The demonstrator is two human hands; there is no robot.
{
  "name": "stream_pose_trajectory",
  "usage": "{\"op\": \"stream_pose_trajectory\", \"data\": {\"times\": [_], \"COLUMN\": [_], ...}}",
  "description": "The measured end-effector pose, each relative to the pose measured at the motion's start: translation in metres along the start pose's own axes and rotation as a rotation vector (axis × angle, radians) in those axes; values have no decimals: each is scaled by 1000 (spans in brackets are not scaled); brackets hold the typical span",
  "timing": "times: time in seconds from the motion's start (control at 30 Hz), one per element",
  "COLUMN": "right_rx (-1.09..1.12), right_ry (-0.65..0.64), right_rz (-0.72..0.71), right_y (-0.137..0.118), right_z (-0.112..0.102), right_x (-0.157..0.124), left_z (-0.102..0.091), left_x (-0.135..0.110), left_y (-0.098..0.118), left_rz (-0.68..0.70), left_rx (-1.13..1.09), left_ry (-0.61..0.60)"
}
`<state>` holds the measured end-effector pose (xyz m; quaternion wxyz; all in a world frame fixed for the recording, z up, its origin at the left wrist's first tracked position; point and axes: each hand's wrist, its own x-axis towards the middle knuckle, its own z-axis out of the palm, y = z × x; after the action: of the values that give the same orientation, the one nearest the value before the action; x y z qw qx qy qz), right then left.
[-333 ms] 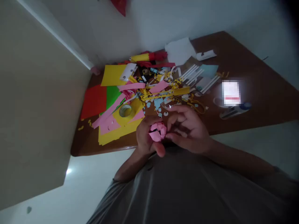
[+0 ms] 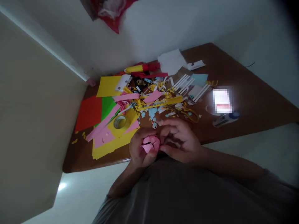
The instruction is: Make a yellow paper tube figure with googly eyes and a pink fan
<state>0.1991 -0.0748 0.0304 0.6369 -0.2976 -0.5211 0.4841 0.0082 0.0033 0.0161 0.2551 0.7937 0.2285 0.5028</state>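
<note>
Two hands [image 2: 140, 148] [image 2: 183, 141]; one held pink paper bundle [image 2: 151, 143]; one tape roll [image 2: 120, 126]; one pair of scissors [image 2: 184, 114].

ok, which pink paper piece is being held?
The one with folded-in flaps, gripped in the left hand. The other pink pieces lie on the table.
</note>
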Motion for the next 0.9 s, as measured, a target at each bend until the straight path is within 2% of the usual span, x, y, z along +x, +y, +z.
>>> {"op": "stream_pose_trajectory", "data": {"times": [0.1,0.17,0.37,0.47,0.53,0.6,0.7,0.8,0.9], "right_rx": [46,60,47,25,10,10,38,42,-9], "right_ry": [-37,-60,-94,-61,-32,18,83,98,197], "right_rz": [-21,-41,-137,-132,-96,-69,-68,-37,-15], "right_y": [1,4,14,13,9,4,-5,-15,-22], "right_z": [-7,-12,-24,-25,-25,-26,-26,-27,-30], "right_x": [4,7,19,23,24,24,24,25,26], "left_z": [0,-2,-11,-15,-15,-14,-10,-5,0], "left_x": [18,29,55,68,76,81,82,76,70], "left_y": [12,16,19,24,26,26,24,23,22], "left_rz": [-28,-95,-302,-434,-471,-460,-348,-292,-195], "left_rx": [-156,-247,-470,-440,-409,-366,-282,-242,-211], "left_ry": [46,13,-200,-296,-343,-376,-417,-340,-259]}}
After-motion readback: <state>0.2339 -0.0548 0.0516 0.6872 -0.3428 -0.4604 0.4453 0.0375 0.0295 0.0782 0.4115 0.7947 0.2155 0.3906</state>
